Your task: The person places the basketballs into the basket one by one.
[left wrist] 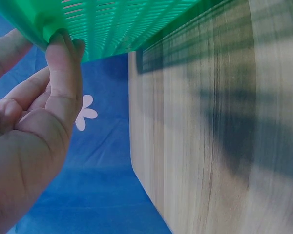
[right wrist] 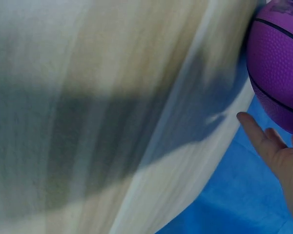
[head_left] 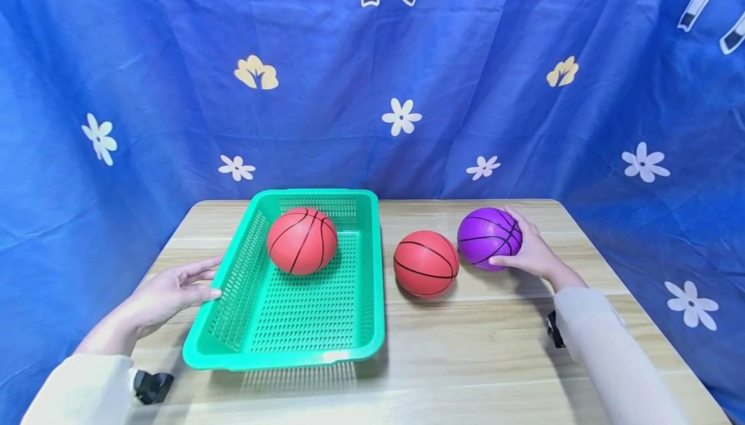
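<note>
At the left side of the table, my left hand holds the rim of a green plastic basket, its thumb near the rim's top. The left wrist view shows those fingers against the basket's rim and slotted wall. Inside the basket, toward its back, lies a red ball with black lines. A second red ball rests on the table right of the basket. Farther right, my right hand grips a purple ball, thumb in front and fingers behind. Only part of this ball shows in the right wrist view.
All of this stands on a light wood-grain table. A blue curtain with white flowers hangs close behind the table and along both sides. Each wrist carries a small black device, such as the left one.
</note>
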Available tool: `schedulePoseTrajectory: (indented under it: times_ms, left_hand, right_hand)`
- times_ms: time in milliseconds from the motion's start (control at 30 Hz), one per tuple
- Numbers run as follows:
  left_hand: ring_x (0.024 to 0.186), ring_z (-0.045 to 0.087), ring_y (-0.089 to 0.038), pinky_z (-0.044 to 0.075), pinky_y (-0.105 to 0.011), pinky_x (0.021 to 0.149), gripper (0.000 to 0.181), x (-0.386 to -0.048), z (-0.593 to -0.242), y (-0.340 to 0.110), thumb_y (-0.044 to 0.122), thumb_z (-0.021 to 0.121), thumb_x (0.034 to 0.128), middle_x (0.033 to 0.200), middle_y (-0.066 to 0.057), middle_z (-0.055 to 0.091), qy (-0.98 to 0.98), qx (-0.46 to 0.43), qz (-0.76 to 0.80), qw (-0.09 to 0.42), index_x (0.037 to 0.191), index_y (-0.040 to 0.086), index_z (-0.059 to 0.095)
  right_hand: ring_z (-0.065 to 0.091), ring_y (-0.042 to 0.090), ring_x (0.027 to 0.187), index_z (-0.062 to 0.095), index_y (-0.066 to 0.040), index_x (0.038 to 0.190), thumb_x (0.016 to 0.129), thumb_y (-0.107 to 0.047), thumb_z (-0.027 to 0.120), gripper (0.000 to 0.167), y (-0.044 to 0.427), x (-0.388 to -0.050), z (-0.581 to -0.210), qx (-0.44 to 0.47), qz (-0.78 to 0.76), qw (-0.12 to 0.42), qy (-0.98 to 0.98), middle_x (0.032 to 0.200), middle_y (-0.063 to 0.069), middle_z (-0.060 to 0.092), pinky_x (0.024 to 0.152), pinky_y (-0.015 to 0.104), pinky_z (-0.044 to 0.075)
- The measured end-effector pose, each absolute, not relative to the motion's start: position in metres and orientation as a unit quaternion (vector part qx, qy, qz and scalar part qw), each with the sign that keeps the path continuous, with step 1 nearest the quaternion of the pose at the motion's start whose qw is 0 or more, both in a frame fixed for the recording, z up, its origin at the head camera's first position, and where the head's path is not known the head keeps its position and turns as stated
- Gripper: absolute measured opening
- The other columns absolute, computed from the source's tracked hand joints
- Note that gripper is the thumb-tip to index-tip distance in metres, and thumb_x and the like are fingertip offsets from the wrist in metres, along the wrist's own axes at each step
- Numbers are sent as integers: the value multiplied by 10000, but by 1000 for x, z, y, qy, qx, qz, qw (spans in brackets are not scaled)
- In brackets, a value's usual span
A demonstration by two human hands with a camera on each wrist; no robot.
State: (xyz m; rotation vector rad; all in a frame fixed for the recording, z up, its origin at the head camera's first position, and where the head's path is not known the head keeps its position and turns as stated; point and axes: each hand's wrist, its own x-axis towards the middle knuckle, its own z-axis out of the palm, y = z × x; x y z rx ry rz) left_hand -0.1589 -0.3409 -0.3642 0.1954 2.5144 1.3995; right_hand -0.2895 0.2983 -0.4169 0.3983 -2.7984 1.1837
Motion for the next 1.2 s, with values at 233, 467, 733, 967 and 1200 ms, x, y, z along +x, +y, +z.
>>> schedulePoseTrajectory:
  times_ms: [233, 467, 733, 967, 1200]
  left_hand:
    - [1030, 512, 38, 503, -239, 823, 731, -159, -365, -341, 187, 629, 934, 1421, -324, 338, 863, 68, 484, 130, 1470, -85, 213]
    - [1193, 479, -288, 500, -241, 832, 734, -159, -365, -341, 212, 626, 937, 1427, -316, 338, 870, 70, 471, 130, 1476, -70, 214]
    - [1041, 483, 57, 491, -223, 833, 729, -158, -365, -342, 199, 633, 932, 1429, -314, 335, 863, 72, 484, 127, 1475, -66, 226]
    - [1112, 515, -78, 491, -236, 839, 730, -158, -365, -343, 212, 637, 929, 1433, -305, 332, 863, 69, 483, 126, 1476, -58, 236]
    - [1226, 436, -309, 497, -283, 859, 744, -157, -364, -342, 256, 642, 924, 1442, -292, 323, 871, 66, 471, 126, 1480, -42, 246]
  right_hand:
    - [319, 497, 1274, 194, -175, 1523, 659, -251, 892, 1113, 298, -288, -420, 133, 422, 48, -895, 1468, 275, 237, 1004, 640, 296]
    - [393, 463, 1244, 217, -126, 1509, 677, -221, 882, 1069, 298, -286, -416, 133, 442, 53, -886, 1450, 245, 306, 983, 599, 360]
    - [391, 451, 1248, 159, -154, 1520, 717, -207, 854, 1063, 297, -291, -389, 123, 458, 68, -878, 1462, 231, 293, 992, 576, 365]
    - [363, 456, 1260, 120, -190, 1531, 742, -173, 830, 1061, 285, -299, -351, 136, 479, 78, -864, 1487, 210, 237, 987, 590, 360]
    - [360, 416, 1276, 165, -216, 1527, 735, -153, 830, 1036, 256, -297, -310, 136, 481, 78, -863, 1473, 190, 276, 989, 570, 371]
